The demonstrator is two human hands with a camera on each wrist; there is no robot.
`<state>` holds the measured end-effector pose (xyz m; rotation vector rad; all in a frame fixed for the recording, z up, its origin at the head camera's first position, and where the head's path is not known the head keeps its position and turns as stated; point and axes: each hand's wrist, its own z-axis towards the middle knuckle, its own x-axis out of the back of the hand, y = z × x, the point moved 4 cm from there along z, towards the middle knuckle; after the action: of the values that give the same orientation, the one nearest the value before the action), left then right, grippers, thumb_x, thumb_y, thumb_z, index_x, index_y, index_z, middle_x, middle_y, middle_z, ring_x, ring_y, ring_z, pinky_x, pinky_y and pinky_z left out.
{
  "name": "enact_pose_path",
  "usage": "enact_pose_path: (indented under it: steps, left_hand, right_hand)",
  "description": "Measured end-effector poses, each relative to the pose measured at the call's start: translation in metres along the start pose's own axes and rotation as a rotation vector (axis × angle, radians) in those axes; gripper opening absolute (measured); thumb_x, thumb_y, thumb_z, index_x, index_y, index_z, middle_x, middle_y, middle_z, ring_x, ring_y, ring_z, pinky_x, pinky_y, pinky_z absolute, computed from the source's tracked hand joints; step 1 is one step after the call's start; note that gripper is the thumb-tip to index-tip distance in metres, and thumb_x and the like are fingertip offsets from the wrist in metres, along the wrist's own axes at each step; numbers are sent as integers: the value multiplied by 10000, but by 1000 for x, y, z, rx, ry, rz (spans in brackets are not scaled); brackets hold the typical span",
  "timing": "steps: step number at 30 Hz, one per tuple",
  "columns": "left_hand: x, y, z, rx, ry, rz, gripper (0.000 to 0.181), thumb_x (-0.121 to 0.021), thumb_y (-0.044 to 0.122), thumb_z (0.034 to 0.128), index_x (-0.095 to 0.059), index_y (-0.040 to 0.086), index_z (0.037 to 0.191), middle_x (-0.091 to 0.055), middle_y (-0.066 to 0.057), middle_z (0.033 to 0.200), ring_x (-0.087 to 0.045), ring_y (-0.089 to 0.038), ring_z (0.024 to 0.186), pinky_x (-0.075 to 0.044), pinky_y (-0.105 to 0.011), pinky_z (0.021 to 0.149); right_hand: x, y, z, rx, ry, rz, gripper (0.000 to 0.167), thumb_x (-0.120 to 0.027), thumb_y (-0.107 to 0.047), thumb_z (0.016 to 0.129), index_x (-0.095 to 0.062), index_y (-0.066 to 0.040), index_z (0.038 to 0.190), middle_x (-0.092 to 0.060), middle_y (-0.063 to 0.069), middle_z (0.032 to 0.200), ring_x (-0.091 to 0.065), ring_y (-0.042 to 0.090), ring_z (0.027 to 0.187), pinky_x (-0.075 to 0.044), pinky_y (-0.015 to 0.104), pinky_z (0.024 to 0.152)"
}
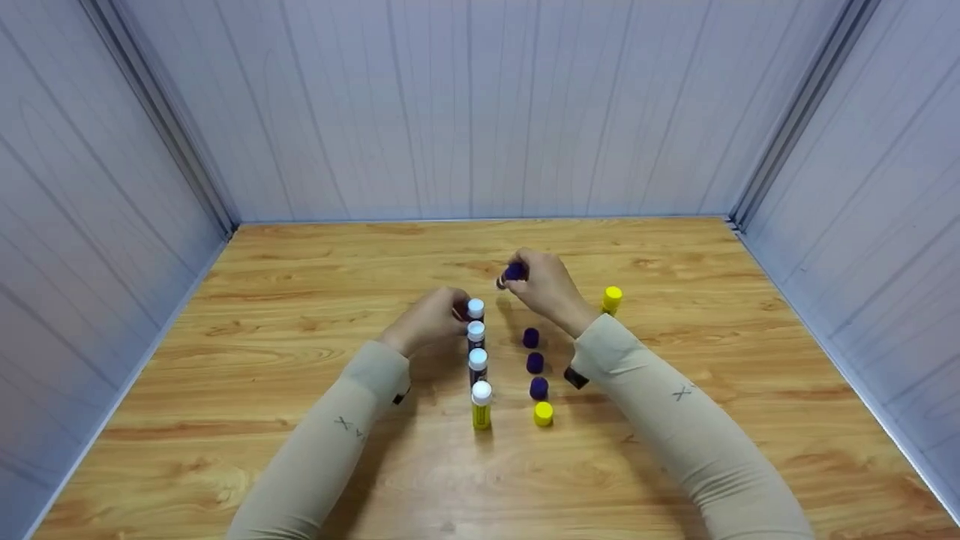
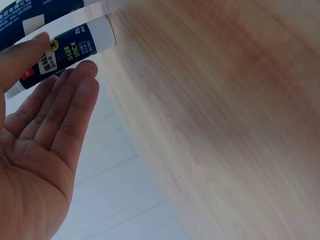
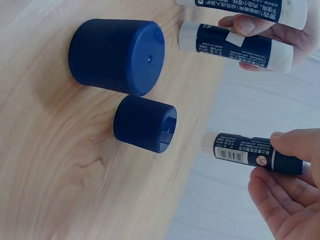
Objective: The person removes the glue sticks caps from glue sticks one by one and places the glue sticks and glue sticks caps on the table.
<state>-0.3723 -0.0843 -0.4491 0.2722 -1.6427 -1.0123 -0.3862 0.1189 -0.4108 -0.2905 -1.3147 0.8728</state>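
My left hand (image 1: 435,319) pinches an uncapped blue glue stick (image 2: 65,52), which stands at the far end of a row, between thumb and fingers. Its printed label shows in the left wrist view. Farther back and to the right, my right hand (image 1: 551,289) holds another blue glue stick (image 3: 240,150) off the table, tilted, by its dark cap end. Nearer the front of the row are more uncapped blue glue sticks (image 1: 478,367) and a yellow glue stick (image 1: 481,412) with a white top.
Right of the row, several blue caps (image 1: 535,363) and one yellow cap (image 1: 543,414) form a line on the wooden table (image 1: 300,262). A yellow-capped stick (image 1: 612,298) stands beyond my right wrist, partly hidden. Pale panel walls (image 1: 480,112) enclose the table's back and sides.
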Motion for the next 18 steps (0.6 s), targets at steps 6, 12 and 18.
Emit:
enact_pose_path:
  steps: [6,12,18]
  left_hand:
    - [13,1,-4,69,-66,82,424,-711,-23,934,-669,-30,1355,-734,-185,1248,-716,-334,1156,-595,-471,1037]
    - [29,16,-9,105,-21,158,526,-541,-17,968,-564,-27,1493,-669,-226,1388,-670,-381,1258,-583,-509,1037]
    - [41,48,-15,9,125,205,538,-636,118,989,-554,1,1508,-648,-215,1449,-676,-390,1274,-587,-525,1049]
  right_hand:
    - [12,-5,-5,45,89,52,255,-769,-48,995,-710,59,1219,-779,219,1135,-761,354,1049,-630,472,947]
    - [27,-11,-16,129,206,170,278,-811,-39,965,-719,80,1199,-789,224,1118,-772,361,1009,-634,488,948]
    - [35,-12,-25,129,211,422,277,-827,-25,947,-729,59,1193,-784,202,1114,-768,240,975,-644,341,898]
